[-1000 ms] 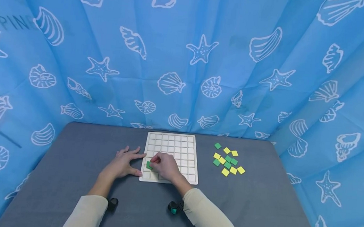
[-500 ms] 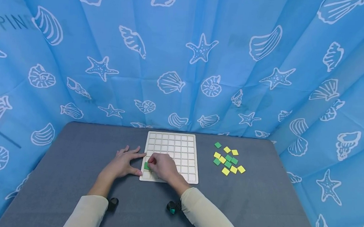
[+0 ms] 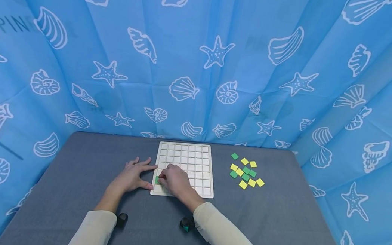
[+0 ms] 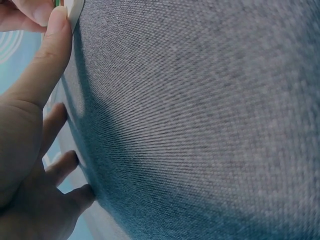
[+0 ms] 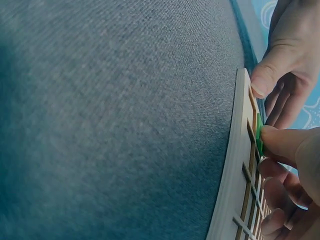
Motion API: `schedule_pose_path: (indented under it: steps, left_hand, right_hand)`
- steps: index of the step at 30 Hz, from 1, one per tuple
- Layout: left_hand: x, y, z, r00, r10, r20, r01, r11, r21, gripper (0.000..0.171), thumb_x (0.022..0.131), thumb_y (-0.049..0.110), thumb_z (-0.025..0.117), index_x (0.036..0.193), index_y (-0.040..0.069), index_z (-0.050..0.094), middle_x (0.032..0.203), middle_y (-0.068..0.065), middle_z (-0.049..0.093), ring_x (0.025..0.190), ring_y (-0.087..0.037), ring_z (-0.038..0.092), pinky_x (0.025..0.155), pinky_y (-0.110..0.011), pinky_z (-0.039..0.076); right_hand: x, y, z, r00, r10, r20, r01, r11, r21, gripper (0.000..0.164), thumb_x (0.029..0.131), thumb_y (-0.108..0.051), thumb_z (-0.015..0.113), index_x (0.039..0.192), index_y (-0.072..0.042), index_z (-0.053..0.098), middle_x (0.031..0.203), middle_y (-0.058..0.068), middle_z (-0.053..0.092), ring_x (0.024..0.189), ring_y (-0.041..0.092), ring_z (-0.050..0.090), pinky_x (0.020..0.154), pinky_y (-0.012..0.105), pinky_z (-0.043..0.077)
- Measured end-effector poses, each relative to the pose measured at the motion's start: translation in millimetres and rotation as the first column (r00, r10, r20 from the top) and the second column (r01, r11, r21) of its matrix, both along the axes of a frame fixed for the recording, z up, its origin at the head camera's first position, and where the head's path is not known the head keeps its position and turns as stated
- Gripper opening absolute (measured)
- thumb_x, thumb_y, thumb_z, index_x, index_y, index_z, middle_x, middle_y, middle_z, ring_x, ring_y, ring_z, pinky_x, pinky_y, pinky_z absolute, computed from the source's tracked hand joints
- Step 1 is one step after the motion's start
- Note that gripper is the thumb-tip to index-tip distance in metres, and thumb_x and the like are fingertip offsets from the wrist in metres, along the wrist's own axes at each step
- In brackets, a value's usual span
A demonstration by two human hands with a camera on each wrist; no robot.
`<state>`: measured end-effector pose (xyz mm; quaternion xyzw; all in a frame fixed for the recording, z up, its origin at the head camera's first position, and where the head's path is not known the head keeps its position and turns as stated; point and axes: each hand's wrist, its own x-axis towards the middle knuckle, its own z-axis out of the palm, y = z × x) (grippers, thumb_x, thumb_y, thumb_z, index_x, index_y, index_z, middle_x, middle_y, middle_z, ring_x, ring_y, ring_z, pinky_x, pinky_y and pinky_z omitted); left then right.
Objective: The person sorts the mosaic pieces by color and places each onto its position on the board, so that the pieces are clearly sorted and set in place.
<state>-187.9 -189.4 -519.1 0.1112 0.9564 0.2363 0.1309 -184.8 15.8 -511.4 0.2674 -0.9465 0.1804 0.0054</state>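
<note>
A pale square grid board [image 3: 198, 162] with raised dividers lies on the table. My right hand [image 3: 176, 180] is over its lower left part and holds a small green square tile [image 3: 157, 180] by thumb and fingers. In the right wrist view the thumb sits on the tile's [image 5: 259, 134] edge, at a cell near the board's side, with the other fingers curled close by. My left hand [image 3: 132, 176] is spread at the board's left edge. Its thumb touches the near left corner, and its index fingertip reaches the rim higher up. The other left fingers rest on the cloth.
Right of the board lie several loose tiles, among them a yellow tile [image 3: 260, 182] and a green tile [image 3: 235, 156]. Grey cloth covers the table [image 3: 284, 218]. A blue curtain [image 3: 196, 111] with white shell prints hangs behind and at the sides.
The right hand has shifted slightly left with the green tile, which now lies flatter in a cell near the board's left edge. The left hand has stayed in place.
</note>
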Motion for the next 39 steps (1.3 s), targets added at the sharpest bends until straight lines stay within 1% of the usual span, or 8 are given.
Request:
schedule_pose_path:
  steps: [7, 14, 16, 19, 21, 26, 31, 39]
  left_hand:
    - [-0.9, 0, 0.3, 1.0, -0.006, 0.011, 0.006, 1.0, -0.002, 0.086, 0.069, 0.053, 0.087, 0.147, 0.03, 0.056, 0.166, -0.012, 0.036, 0.155, -0.054, 0.014, 0.118, -0.078, 0.012]
    - [-2.3, 1, -2.0, 1.0, 0.005, 0.024, -0.005, 1.0, -0.012, 0.087, 0.068, 0.052, 0.088, 0.147, 0.032, 0.057, 0.166, -0.011, 0.036, 0.155, -0.053, 0.015, 0.118, -0.078, 0.012]
    - [-2.5, 1, -2.7, 1.0, 0.0, 0.018, 0.0, 1.0, -0.016, 0.087, 0.068, 0.053, 0.088, 0.147, 0.031, 0.057, 0.165, -0.012, 0.037, 0.154, -0.054, 0.015, 0.118, -0.078, 0.012]
    - [-2.5, 1, -2.9, 1.0, 0.003, 0.015, -0.002, 1.0, -0.017, 0.087, 0.068, 0.054, 0.088, 0.147, 0.031, 0.057, 0.166, -0.011, 0.036, 0.155, -0.053, 0.015, 0.118, -0.078, 0.012]
    - [-2.4, 1, -3.1, 1.0, 0.001, 0.009, -0.001, 1.0, -0.015, 0.087, 0.068, 0.054, 0.087, 0.147, 0.03, 0.057, 0.166, -0.012, 0.036, 0.154, -0.054, 0.015, 0.118, -0.078, 0.012]
    - [-1.7, 2, -2.6, 1.0, -0.002, 0.014, 0.002, 1.0, -0.004, 0.088, 0.068, 0.054, 0.087, 0.147, 0.029, 0.057, 0.166, -0.012, 0.036, 0.154, -0.054, 0.015, 0.118, -0.078, 0.011]
    - [-1.9, 1, -2.1, 1.0, -0.001, 0.026, 0.001, 1.0, -0.006, 0.088, 0.069, 0.053, 0.087, 0.147, 0.029, 0.056, 0.166, -0.012, 0.036, 0.155, -0.054, 0.015, 0.118, -0.078, 0.01]
    - [-1.4, 1, -1.7, 1.0, 0.009, 0.016, -0.009, 1.0, -0.007, 0.088, 0.069, 0.052, 0.088, 0.147, 0.029, 0.057, 0.165, -0.013, 0.036, 0.155, -0.054, 0.015, 0.118, -0.078, 0.01]
  right_hand:
    - [-0.2, 2, 7.0, 0.999, 0.019, -0.049, -0.016, 0.998, 0.057, 0.021, 0.094, -0.036, 0.074, 0.108, -0.021, 0.08, 0.095, -0.004, 0.07, 0.082, 0.01, 0.063, 0.068, 0.024, 0.054]
    - [1.6, 9, 10.2, 0.979, 0.0, -0.204, 0.031, 0.988, 0.149, 0.036, 0.102, -0.044, 0.06, 0.122, -0.017, 0.074, 0.108, 0.002, 0.071, 0.093, 0.019, 0.065, 0.08, 0.033, 0.056]
    - [2.3, 12, 9.5, 0.975, -0.011, -0.222, 0.052, 0.983, 0.177, 0.041, 0.102, -0.048, 0.057, 0.127, -0.018, 0.071, 0.113, 0.002, 0.069, 0.097, 0.02, 0.064, 0.082, 0.035, 0.055]
    - [2.1, 17, 7.5, 0.975, -0.023, -0.221, 0.07, 0.976, 0.208, 0.048, 0.103, -0.054, 0.052, 0.135, -0.021, 0.064, 0.124, 0.003, 0.065, 0.111, 0.022, 0.062, 0.09, 0.039, 0.055]
    - [1.6, 20, 5.8, 0.978, -0.028, -0.205, 0.075, 0.971, 0.226, 0.053, 0.103, -0.057, 0.049, 0.141, -0.022, 0.058, 0.136, 0.004, 0.061, 0.125, 0.024, 0.058, 0.1, 0.043, 0.053]
    - [-1.0, 30, -0.5, 0.982, -0.026, -0.185, 0.073, 0.965, 0.25, 0.061, 0.103, -0.059, 0.045, 0.153, -0.023, 0.045, 0.156, 0.005, 0.047, 0.149, 0.03, 0.042, 0.117, 0.053, 0.041]
    - [-4.2, 38, -5.9, 0.988, -0.039, -0.152, 0.077, 0.966, 0.248, 0.067, 0.104, -0.062, 0.039, 0.16, -0.027, 0.034, 0.167, 0.006, 0.033, 0.156, 0.034, 0.029, 0.123, 0.061, 0.03]
    - [-9.3, 48, -11.3, 0.993, -0.053, -0.104, 0.078, 0.964, 0.254, 0.077, 0.102, -0.071, 0.029, 0.165, -0.028, 0.018, 0.174, 0.007, 0.014, 0.16, 0.039, 0.016, 0.124, 0.066, 0.02]
